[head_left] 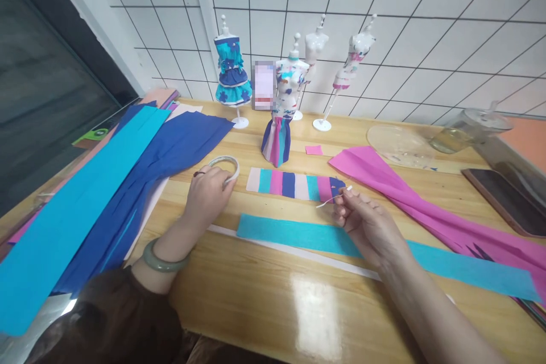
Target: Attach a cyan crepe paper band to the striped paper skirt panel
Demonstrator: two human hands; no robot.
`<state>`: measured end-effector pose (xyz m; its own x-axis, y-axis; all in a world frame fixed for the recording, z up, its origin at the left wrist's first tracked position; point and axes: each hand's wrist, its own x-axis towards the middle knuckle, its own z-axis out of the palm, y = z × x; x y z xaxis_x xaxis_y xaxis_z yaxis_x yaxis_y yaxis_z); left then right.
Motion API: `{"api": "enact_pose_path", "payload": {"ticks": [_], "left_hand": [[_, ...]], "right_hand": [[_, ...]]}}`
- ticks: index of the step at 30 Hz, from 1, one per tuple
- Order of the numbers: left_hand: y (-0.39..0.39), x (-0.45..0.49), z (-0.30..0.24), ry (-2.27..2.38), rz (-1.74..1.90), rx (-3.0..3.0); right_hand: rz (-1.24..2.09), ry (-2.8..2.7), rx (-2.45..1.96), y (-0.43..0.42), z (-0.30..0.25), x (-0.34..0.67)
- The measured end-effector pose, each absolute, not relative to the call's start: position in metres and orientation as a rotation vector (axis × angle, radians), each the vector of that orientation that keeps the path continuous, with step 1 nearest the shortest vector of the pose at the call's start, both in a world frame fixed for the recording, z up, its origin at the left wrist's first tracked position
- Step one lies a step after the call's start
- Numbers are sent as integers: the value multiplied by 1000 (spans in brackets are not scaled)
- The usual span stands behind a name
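My left hand (209,196) grips a white roll of tape (236,168) on the table, its fingers closed around the near side. Between the thumb and fingers of my right hand (369,222) is a thin, curled white strip (326,203), perhaps tape or its backing. A striped crepe paper piece (289,184) in pale pink, turquoise, magenta and navy lies just beyond that hand. Under my right wrist runs a long turquoise paper strip (294,231), with a narrow white strip (324,260) along its near edge.
Behind stand several small mannequins, one in a blue dress (232,77), one with a striped skirt (277,142). Navy crepe paper (179,136) lies left; magenta paper (396,193), scissors (482,250), a phone (507,199) and a cup (464,131) are right.
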<state>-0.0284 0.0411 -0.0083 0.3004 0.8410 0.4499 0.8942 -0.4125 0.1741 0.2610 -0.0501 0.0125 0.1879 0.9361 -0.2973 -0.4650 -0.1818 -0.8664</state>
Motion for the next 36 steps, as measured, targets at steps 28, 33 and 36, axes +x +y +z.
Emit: {"api": "enact_pose_path", "payload": {"ticks": [28, 33, 36], "left_hand": [[-3, 17, 7, -763, -1248, -3179], [-8, 21, 4, -776, -1251, -3120], [-9, 23, 4, -767, -1282, -3113]], "right_hand": [[1401, -872, -1165, -66, 13, 236], [1424, -908, -1195, -68, 7, 232], [1423, -940, -1219, -68, 7, 229]]}}
